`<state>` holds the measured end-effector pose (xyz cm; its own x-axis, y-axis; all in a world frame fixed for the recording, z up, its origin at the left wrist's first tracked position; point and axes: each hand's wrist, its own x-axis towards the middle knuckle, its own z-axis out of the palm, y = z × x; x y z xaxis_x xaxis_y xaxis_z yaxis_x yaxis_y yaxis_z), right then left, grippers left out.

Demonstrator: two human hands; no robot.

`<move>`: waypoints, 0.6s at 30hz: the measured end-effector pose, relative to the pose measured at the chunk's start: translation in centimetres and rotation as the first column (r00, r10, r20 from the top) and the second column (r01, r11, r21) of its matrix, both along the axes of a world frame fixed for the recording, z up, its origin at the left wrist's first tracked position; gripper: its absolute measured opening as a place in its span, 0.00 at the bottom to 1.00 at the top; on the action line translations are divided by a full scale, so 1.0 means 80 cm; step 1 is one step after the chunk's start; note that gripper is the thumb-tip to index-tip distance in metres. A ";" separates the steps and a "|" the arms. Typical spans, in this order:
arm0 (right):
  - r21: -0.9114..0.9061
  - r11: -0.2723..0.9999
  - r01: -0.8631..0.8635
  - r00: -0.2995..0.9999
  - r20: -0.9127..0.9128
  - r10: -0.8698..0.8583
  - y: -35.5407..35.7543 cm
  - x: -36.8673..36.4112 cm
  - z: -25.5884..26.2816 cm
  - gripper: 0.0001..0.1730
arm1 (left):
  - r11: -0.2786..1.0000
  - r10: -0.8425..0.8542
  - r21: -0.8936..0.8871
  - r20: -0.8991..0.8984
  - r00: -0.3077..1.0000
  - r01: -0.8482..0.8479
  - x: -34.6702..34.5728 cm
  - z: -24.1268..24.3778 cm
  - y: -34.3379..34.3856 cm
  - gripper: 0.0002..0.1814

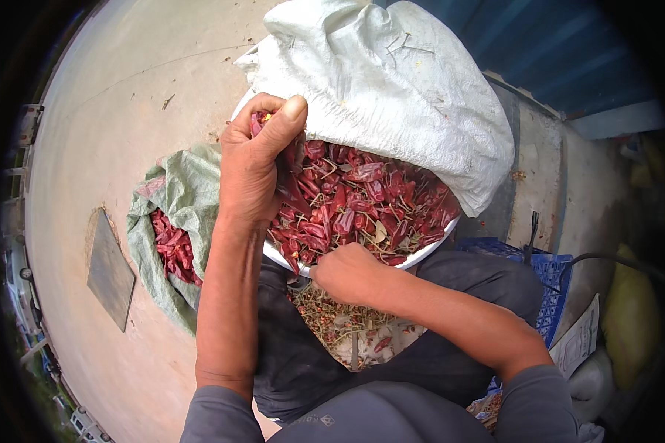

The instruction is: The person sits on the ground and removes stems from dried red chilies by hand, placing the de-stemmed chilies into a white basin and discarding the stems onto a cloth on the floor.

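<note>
Dried red chili peppers [366, 205], mixed with stems and a few dry leaves, fill a white basin [426, 249] in front of me. A white woven sack [382, 83] lies over the basin's far side. My left hand [266, 149] is raised above the basin's left side, closed around some dried red chilies that show between the fingers. At the near rim, my right hand [349, 271] is bent with its fingers curled downward; what lies under the fingers is hidden. To the left, a green woven sack [188, 171] stands rolled open with more red chilies [172, 246] inside.
Stems and chili scraps [338, 321] lie on the ground between my legs. A blue plastic crate [551, 288] stands at the right, near a yellow sack [632, 326]. A flat grey plate [111, 271] lies on the concrete at the left. Blue corrugated metal [532, 50] rises at the back right.
</note>
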<state>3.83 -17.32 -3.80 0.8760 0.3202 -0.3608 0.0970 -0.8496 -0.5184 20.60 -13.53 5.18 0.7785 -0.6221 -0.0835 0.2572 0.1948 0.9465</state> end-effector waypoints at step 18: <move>-0.215 0.877 0.429 0.902 0.045 -0.430 -0.036 0.019 -0.113 0.12 | 0.928 -0.104 0.366 0.088 0.991 0.065 0.000 0.018 -0.005 0.09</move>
